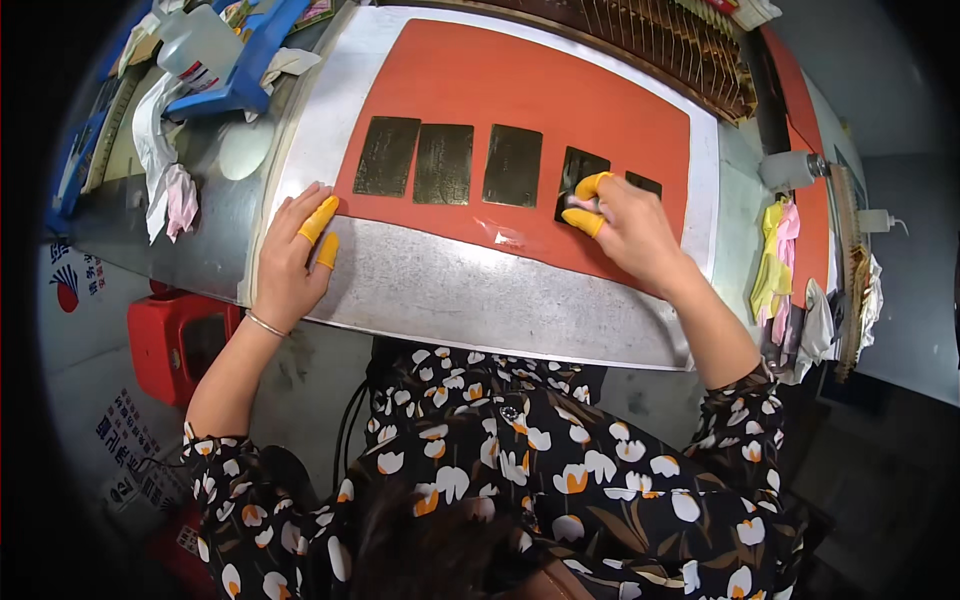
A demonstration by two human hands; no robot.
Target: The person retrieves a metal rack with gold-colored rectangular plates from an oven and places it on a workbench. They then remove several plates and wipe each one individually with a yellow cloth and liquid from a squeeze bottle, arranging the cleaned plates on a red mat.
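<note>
Several dark brass-coloured rectangular plates [443,163] lie in a row on an orange mat [530,90] on a metal work surface [440,290]. My right hand [625,225], with yellow finger cots, presses a small pink-white wad [583,203] against the fourth plate [578,170]. A fifth plate [644,183] shows just beyond my fingers. My left hand [297,255], also with yellow finger cots, rests flat on the metal surface at the mat's lower left corner, fingers spread and holding nothing.
A blue tray [245,70] with a clear bottle [200,45] and white rags [160,140] sits at the left. A rack of brass plates [660,45] stands behind the mat. Yellow and pink cloths [778,265] hang at the right. A red box [175,345] stands below left.
</note>
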